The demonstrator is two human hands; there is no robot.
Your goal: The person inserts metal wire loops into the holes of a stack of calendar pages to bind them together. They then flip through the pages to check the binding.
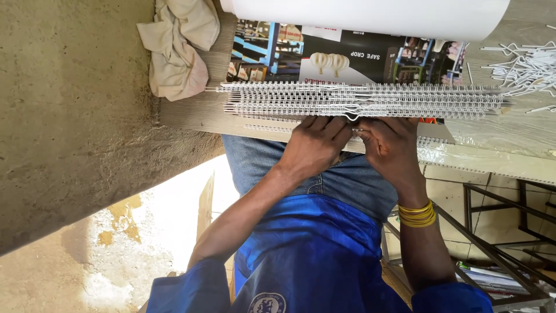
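Several long white wire binding strips [359, 99] lie side by side across a printed glossy sheet [347, 55] on the worktable [191, 113]. My left hand [315, 145] and my right hand [391, 148] meet at the table's near edge. Their fingers are curled together on the nearest wire binding strip [272, 128], around its middle. The fingertips are hidden under the knuckles. Yellow bangles [417, 214] circle my right wrist.
A white paper roll [370, 16] lies across the far side of the table. A crumpled cream cloth [176, 49] sits at the table's left corner. Loose white wire hangers [524, 64] are piled at the right. Metal frame bars [492, 232] stand low right; a rough concrete wall [69, 116] is at the left.
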